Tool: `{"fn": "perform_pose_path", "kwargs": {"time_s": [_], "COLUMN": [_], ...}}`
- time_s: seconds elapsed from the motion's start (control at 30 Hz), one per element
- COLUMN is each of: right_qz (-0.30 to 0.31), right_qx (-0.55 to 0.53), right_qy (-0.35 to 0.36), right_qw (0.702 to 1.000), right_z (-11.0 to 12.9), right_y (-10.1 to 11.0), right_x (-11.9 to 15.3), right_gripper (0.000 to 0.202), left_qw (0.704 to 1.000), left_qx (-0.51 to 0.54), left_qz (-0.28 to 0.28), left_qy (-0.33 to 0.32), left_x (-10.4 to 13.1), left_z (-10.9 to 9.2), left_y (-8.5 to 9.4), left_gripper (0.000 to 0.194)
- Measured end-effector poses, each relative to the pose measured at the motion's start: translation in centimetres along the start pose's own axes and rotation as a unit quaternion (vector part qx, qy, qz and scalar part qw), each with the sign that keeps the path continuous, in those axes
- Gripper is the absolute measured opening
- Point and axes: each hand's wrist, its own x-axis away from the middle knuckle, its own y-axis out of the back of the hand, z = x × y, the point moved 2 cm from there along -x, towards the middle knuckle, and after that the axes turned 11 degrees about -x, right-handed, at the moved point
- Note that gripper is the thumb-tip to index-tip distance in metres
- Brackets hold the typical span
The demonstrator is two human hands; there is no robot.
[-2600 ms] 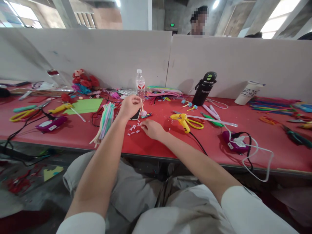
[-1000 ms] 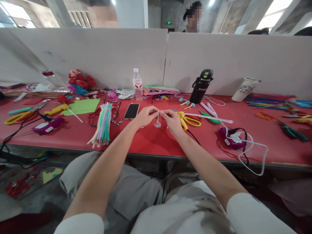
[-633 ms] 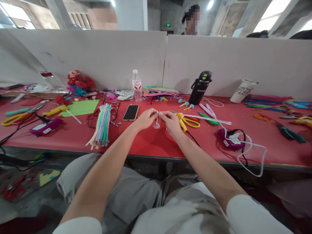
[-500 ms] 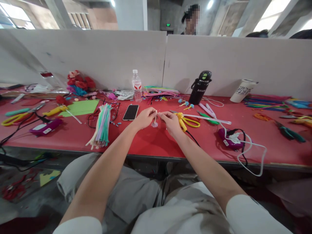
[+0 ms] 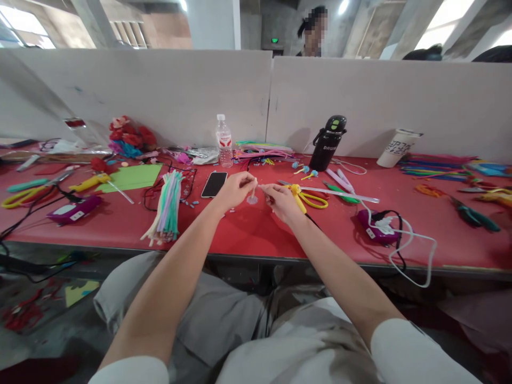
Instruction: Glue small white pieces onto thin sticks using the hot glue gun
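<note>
Over the red tabletop point(image 5: 248, 234), my left hand point(image 5: 237, 190) pinches a small pale lilac-white craft piece point(image 5: 252, 199), which hangs below the fingertips with its wider end down. Fingers of my right hand point(image 5: 282, 201) are pressed together close beside it, at the same height. What they grip, if anything, is too small to make out. Just beyond the right hand lie a yellow glue gun point(image 5: 298, 198) with a clear glue stick point(image 5: 344, 194) and yellow-handled scissors point(image 5: 316, 200). A dark-screened phone point(image 5: 215, 184) rests left of my left hand.
Pastel pipe cleaners point(image 5: 166, 208) lie bundled at left. A water bottle point(image 5: 224, 141), a black flask point(image 5: 328, 143) and a white cup point(image 5: 398, 148) stand along the partition point(image 5: 160, 96). Purple boxes with cables point(image 5: 76, 209) sit on both sides. A person point(image 5: 314, 32) is beyond the partition.
My left hand has moved slightly up, and the pale piece has risen and shifted a little left with it. My right hand has barely moved.
</note>
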Motion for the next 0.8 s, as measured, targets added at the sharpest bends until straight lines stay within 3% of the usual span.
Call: {"fn": "perform_pose_path", "kwargs": {"time_s": [0.1,0.4,0.8], "right_qz": [-0.025,-0.024,-0.01], "right_qx": [0.004,-0.018,0.032], "right_qy": [0.004,-0.02,0.002], "right_qw": [1.0,0.999,0.999], "right_z": [-0.13,-0.49,-0.8], "right_y": [0.28,0.44,0.31], "right_x": [-0.16,-0.24,-0.31], "right_gripper": [0.027,0.017,0.026], "left_qw": [0.999,0.998,0.995], "left_qx": [0.017,0.042,0.075], "left_qz": [-0.026,-0.054,-0.058], "left_qy": [0.006,0.019,0.026], "left_x": [-0.07,-0.16,-0.39], "left_z": [0.04,0.46,0.66], "left_y": [0.33,0.68,0.54], "left_gripper": [0.02,0.02,0.019]}}
